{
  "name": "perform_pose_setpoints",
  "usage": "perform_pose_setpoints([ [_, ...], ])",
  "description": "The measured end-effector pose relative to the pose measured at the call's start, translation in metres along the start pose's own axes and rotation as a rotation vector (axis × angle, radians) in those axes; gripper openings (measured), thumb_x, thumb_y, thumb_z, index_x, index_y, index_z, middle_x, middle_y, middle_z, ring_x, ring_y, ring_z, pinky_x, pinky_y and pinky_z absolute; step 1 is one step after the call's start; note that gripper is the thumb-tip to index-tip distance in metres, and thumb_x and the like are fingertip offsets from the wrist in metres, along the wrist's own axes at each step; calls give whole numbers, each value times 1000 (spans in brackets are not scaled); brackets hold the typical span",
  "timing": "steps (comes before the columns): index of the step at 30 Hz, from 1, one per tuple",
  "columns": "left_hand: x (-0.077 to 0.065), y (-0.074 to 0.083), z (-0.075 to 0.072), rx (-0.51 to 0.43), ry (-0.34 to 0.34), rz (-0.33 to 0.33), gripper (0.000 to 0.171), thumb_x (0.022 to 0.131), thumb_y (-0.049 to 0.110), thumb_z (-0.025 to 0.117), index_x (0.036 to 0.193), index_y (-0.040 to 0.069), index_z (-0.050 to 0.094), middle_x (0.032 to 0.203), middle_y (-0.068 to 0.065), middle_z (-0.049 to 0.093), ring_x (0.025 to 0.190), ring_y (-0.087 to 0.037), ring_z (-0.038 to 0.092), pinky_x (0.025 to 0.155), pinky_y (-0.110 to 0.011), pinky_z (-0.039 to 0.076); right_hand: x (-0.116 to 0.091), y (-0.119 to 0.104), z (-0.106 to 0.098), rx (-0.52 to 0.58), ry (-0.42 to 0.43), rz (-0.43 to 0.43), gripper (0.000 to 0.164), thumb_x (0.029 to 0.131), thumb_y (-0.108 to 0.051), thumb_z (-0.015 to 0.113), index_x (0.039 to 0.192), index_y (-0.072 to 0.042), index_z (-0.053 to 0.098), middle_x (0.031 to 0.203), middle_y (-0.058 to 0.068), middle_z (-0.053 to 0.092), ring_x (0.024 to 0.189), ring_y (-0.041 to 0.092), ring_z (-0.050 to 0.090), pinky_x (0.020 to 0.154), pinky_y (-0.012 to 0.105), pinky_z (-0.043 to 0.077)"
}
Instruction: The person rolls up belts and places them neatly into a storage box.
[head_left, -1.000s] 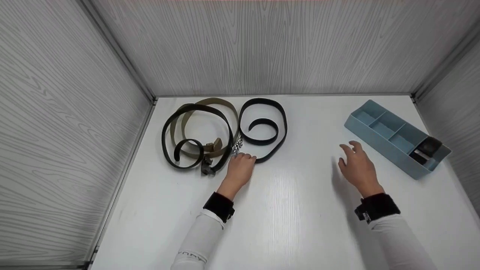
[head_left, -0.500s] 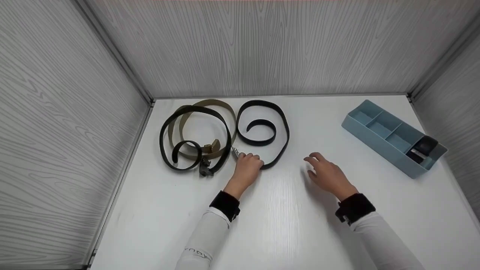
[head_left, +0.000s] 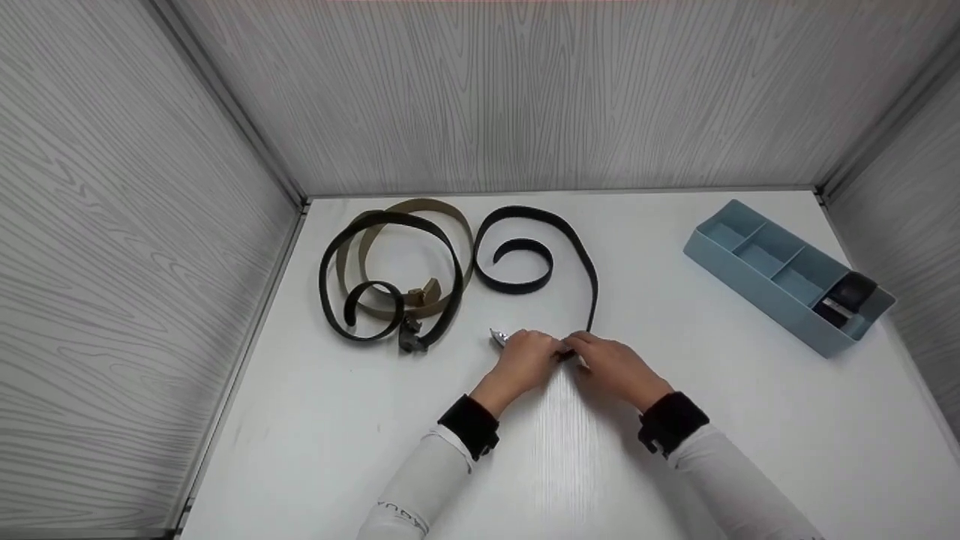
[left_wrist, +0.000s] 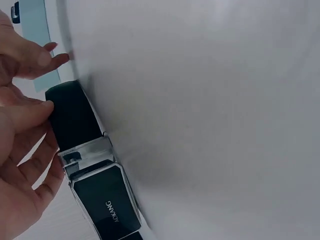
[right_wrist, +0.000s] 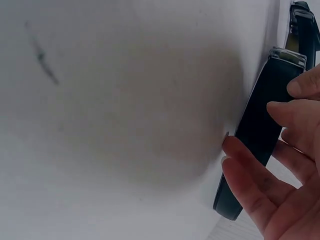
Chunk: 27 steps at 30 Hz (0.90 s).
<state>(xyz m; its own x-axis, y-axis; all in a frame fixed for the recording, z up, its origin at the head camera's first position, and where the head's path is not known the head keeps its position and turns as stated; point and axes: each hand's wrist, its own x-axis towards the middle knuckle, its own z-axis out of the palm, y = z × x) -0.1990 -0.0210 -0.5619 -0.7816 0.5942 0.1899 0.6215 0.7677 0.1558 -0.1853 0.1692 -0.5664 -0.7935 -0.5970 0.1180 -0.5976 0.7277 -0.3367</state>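
Plainly, grey wood-grained panels point(head_left: 487, 90) stand at 9, 12 and 3 o'clock around the white bench point(head_left: 322, 435), taking noon as its far edge. Seen from our two hands, the blue divided tray point(head_left: 757, 291) sits slantwise between 2 and 3 o'clock, well apart. At our 10 o'clock a black belt point(head_left: 390, 217) lies coiled across a tan belt point(head_left: 424, 204), their loops overlapping. The dark belt point(head_left: 526, 286) starts at our hands, runs up towards 12 o'clock and curls inward on the bench. Our left hand point(head_left: 525, 360) pinches its strap next to the buckle, thumb on one face and fingers behind. Our right hand point(head_left: 615, 367), close by at the left one's 3 o'clock, has its thumb against the same strap; whether it pinches, we cannot tell. A black item point(head_left: 850, 292) sits in the tray's 4 o'clock end. Smallest, the silver-framed buckle point(left_wrist: 107, 200), lettered AOKANG, pokes out at the left hand's 10 o'clock.
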Motion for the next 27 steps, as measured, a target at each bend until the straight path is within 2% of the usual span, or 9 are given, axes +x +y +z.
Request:
perform_pose_setpoints([
  [4, 1, -7, -7, -146, 21, -77, 15, 90, 11, 64, 95, 16, 78, 87, 2, 72, 81, -16, 68, 68, -33, 51, 3, -2, 5, -30, 18, -46, 26, 85, 6, 68, 110, -2, 66, 101, 8, 65, 87, 25, 66, 73, 37, 53],
  [8, -1, -22, -11, -163, 91, -138, 15, 89, 10, 65, 98, 11, 77, 88, -1, 71, 82, -18, 68, 71, -35, 52, 2, 1, 6, -14, -4, -37, 17, 86, 3, 69, 102, -1, 69, 96, 8, 63, 86, 24, 65, 73, 36, 53],
  [12, -5, -39, -16, -202, 113, -224, 17, 89, 11, 65, 101, 9, 77, 93, -4, 69, 84, -21, 67, 73, -36, 53, -5, 15, -7, 77, -65, 73, 11, 87, -3, 72, 98, -1, 70, 94, 7, 62, 87, 24, 64, 77, 39, 53],
  [16, -11, -55, -19, -221, 96, -298, 17, 91, 11, 65, 104, 8, 76, 101, -6, 68, 91, -22, 67, 77, -35, 53, -20, 42, -27, 178, -122, 234, 12, 86, -11, 75, 92, -2, 69, 89, 5, 60, 85, 24, 61, 78, 42, 51],
  [20, -17, -67, -21, -216, 76, -310, 18, 91, 9, 66, 107, 5, 74, 109, -8, 67, 102, -24, 64, 86, -36, 50, -39, 72, -45, 253, -141, 354, 14, 82, -11, 77, 87, -2, 68, 87, 7, 59, 81, 24, 59, 74, 43, 49],
  [27, -15, -73, -21, -199, 1, -234, 26, 91, 10, 66, 115, 2, 69, 121, -13, 63, 115, -29, 58, 93, -43, 47, -74, 111, -66, 298, -107, 425, 14, 78, -5, 78, 86, 1, 67, 86, 10, 61, 78, 24, 59, 70, 39, 48],
])
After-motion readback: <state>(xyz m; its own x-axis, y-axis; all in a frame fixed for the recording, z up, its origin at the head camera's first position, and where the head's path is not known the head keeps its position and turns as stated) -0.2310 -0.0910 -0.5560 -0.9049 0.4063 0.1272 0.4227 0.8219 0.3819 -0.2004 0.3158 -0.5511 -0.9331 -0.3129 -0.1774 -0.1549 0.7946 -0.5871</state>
